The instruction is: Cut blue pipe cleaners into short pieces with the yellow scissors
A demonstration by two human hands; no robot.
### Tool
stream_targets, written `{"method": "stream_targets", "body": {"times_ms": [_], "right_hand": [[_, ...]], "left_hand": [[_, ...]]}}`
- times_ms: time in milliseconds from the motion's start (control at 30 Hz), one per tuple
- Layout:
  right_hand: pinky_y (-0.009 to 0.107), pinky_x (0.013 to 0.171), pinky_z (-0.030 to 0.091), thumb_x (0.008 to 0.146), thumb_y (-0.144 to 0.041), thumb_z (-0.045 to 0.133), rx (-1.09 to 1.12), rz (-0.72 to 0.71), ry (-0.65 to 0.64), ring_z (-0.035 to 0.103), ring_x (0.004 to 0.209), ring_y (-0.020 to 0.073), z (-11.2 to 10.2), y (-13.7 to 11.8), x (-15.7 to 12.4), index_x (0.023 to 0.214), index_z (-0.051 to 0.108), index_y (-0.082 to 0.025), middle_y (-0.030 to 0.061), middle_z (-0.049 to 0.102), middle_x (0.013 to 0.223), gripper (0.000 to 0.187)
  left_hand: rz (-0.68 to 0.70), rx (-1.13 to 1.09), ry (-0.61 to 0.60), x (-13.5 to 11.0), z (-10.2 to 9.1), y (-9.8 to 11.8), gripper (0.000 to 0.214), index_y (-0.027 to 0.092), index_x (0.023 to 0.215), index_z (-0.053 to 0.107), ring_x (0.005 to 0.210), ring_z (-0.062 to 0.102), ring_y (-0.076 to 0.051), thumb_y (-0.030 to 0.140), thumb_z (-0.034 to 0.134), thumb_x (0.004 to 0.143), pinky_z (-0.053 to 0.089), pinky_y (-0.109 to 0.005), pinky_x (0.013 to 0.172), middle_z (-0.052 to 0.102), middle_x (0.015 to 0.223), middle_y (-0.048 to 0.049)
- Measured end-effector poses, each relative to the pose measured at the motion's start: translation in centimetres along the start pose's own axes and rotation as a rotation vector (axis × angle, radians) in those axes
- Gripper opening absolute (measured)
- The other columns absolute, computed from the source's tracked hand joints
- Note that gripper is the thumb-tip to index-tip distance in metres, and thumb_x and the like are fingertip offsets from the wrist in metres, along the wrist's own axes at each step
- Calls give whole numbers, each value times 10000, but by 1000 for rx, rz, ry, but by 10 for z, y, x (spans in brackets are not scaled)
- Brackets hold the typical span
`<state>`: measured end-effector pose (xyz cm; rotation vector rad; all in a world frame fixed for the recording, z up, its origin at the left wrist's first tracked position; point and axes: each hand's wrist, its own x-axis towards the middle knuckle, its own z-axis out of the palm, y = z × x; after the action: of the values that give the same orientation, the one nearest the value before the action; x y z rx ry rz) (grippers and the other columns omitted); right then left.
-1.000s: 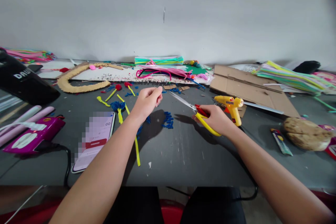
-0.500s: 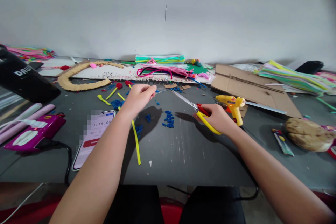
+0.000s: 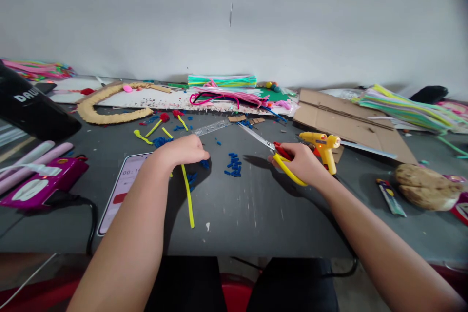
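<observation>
My right hand grips scissors with red and yellow handles, their blades parted and pointing up-left over the dark table. My left hand is lowered onto the table with fingers curled, over the top end of a yellow pipe cleaner and beside small blue cut pieces. Whether its fingers pinch anything is hidden. A clear ruler lies just beyond that hand.
A phone lies left of my forearm, and a magenta device farther left. A yellow glue gun stands behind the scissors. Cardboard sheets, pipe cleaner bundles and a curved tan shape line the back.
My left hand has come down and toward me from mid-air near the ruler onto the table by the yellow pipe cleaner. The right hand with the scissors has hardly moved.
</observation>
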<state>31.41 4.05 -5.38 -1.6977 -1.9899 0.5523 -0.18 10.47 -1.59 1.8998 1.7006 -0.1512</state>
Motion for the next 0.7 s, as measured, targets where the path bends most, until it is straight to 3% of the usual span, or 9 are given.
{"method": "stream_targets", "body": {"times_ms": [167, 300, 433, 567, 700], "right_hand": [[281, 539, 260, 779, -464, 654, 15, -6, 0, 341, 602, 124, 0, 2, 0, 628, 460, -201, -31, 437, 594, 361], [280, 533, 252, 764, -482, 668, 25, -4, 5, 334, 602, 122, 1, 4, 1, 630, 457, -199, -28, 429, 598, 378], [279, 530, 236, 759, -477, 662, 5, -4, 14, 315, 602, 120, 1, 4, 1, 630, 450, -199, -31, 403, 591, 373], [282, 539, 231, 766, -464, 651, -14, -11, 21, 307, 605, 120, 0, 2, 1, 629, 431, -202, -35, 394, 587, 369], [286, 551, 230, 776, -449, 642, -27, -11, 21, 306, 609, 120, 0, 1, 1, 634, 412, -205, -39, 401, 590, 364]], "left_hand": [[-34, 26, 91, 0, -3, -5, 425, 210, 486, 524, 466, 447, -179, 539, 655, 721, 273, -314, 509, 512, 503, -31], [121, -56, 266, 1, 0, -4, 337, 218, 580, 623, 517, 517, -191, 471, 598, 801, 320, -294, 502, 606, 582, -53], [382, -154, 243, 2, 12, 5, 133, 244, 791, 720, 642, 601, -196, 347, 636, 785, 400, -280, 571, 699, 756, -48], [463, -156, 232, 6, 26, 17, 170, 235, 921, 734, 687, 618, -199, 299, 663, 781, 415, -284, 610, 708, 814, -50], [524, -121, 262, 15, 36, 21, 130, 234, 904, 723, 726, 601, -197, 262, 652, 798, 406, -292, 648, 686, 841, -46]]}}
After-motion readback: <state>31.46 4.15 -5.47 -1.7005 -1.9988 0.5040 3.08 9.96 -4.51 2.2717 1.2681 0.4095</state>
